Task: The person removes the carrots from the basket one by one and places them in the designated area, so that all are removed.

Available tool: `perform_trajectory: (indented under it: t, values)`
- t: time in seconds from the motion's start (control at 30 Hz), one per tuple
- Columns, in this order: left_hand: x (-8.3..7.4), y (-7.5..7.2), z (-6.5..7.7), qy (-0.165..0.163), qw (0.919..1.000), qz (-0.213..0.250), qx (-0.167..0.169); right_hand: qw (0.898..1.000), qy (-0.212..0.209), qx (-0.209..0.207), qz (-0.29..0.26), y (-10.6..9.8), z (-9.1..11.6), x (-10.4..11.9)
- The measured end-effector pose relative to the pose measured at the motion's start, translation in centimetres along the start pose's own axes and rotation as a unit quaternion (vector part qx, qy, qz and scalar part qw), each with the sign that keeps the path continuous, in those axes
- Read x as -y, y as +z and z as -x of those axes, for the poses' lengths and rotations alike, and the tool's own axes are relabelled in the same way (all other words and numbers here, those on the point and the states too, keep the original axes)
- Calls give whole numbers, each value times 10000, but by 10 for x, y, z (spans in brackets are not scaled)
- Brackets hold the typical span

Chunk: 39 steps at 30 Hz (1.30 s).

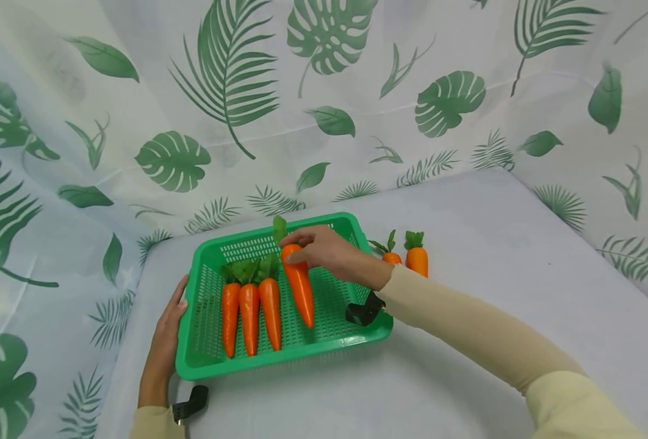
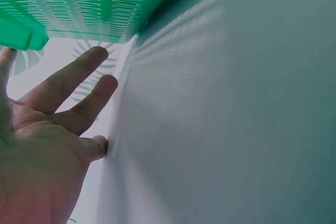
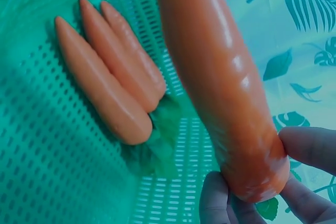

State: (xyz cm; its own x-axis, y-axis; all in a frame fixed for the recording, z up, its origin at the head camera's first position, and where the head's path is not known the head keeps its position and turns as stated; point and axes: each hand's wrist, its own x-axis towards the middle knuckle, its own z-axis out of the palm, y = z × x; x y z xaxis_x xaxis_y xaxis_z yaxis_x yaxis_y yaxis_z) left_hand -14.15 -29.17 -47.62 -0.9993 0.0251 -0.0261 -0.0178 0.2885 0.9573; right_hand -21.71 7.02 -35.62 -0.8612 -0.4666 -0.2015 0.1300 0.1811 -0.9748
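My right hand (image 1: 324,249) pinches an orange carrot (image 1: 299,286) near its leafy top, holding it above a green plastic basket (image 1: 282,363). In the right wrist view the thumb and fingers grip the thick end of this carrot (image 3: 220,77), its tip out of frame. Three carrots (image 1: 249,317) lie side by side in the left half of the basket, green tops toward the far side. My left hand (image 1: 165,335) rests against the basket's left side. Its fingers look spread and mostly straight in the left wrist view, beside the slotted basket wall (image 2: 79,9).
Two more carrots, one partly hidden by the right forearm (image 1: 392,257) and one beside it (image 1: 417,261), lie on the white tabletop (image 1: 500,244) right of the basket. Leaf-patterned cloth (image 1: 357,134) stands behind and at the sides.
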Motion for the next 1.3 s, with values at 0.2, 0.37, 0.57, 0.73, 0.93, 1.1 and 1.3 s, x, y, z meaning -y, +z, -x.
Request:
perform_trajectory:
  t: [0.2, 0.37, 0.57, 0.73, 0.93, 1.1, 1.3]
  values:
    - [1, -1, 2, 43, 10000, 10, 41, 9999, -79, -44, -71, -8, 5, -1]
    - [1, 0, 2, 57, 9999, 108, 102, 9996, -88, -46, -252, -18, 13, -2]
    - [2, 0, 3, 56, 9999, 116, 71, 9993, -103, -118, -351, -30, 21, -2]
    - [0, 1, 2, 60, 9999, 92, 36, 9991, -45, -296, -294, -43, 28, 0]
    - [-1, 1, 0, 94, 9999, 10, 67, 9982, 29, -543, -254, -60, 37, 0]
    - [0, -1, 2, 144, 9998, 29, 93, 9973, -22, -649, -351, -74, 43, 2]
    - [0, -1, 2, 190, 9998, 39, 95, 9959, -62, -832, -336, -93, 54, 1]
